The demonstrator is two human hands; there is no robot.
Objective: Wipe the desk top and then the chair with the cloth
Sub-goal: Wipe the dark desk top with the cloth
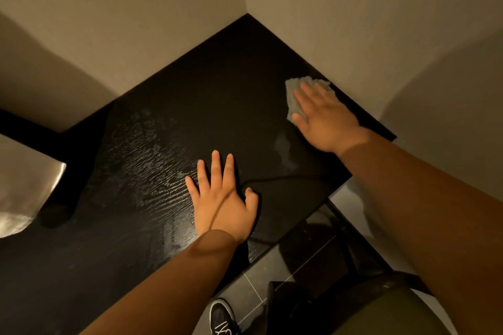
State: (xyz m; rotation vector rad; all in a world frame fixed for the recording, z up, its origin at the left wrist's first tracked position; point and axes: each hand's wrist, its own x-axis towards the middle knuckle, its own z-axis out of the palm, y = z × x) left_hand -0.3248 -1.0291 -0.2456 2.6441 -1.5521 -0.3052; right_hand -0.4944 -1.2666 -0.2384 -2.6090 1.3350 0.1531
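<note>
— Beige walls (109,22) close in on 2 sides of a black desk top (206,95) set into the corner. Where's the cloth?

— Near the desk's right edge: a pale, crumpled cloth (292,98), its long axis running from the near side toward the right-hand wall.

— And the hands?

— Right hand (324,119) lies flat on the cloth, fingers extended over it, pointing toward the corner. Left hand (223,198) rests palm-down on bare wood, fingers spread, holding nothing.

— Anything else?

— A thin dark cable (285,178) on the desk, a dark chair (362,304) below right, 1 black shoe (221,315) on grey tiles.
</note>
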